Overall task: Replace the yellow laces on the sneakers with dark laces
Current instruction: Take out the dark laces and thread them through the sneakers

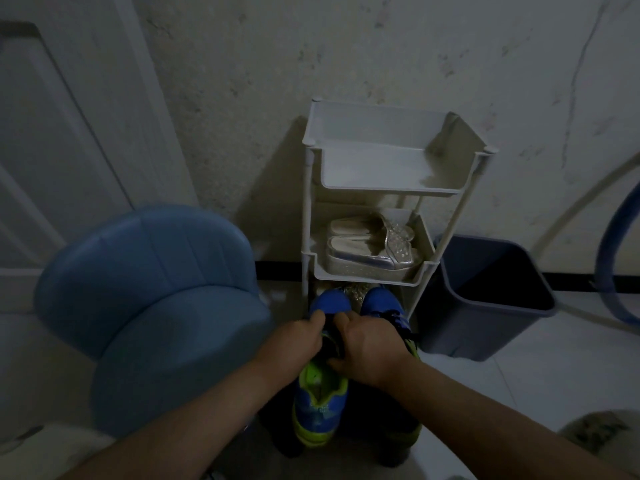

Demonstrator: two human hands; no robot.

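Observation:
Two blue sneakers with lime-green lining stand side by side on the floor, toes toward the rack. The left sneaker (320, 407) lies under both hands. My left hand (294, 341) pinches something dark at its lacing area, fingers curled. My right hand (369, 344) grips the tongue area of the same shoe, thumb underneath. The right sneaker (382, 303) carries dark laces across its top, and my right forearm covers its rear. The lace between my hands is too dark to make out clearly.
A white three-tier rack (391, 188) stands against the wall, a pair of silver sandals (370, 247) on its middle shelf. A blue padded chair (152, 306) is at the left, a dark bin (485, 292) at the right, a door (52, 133) far left.

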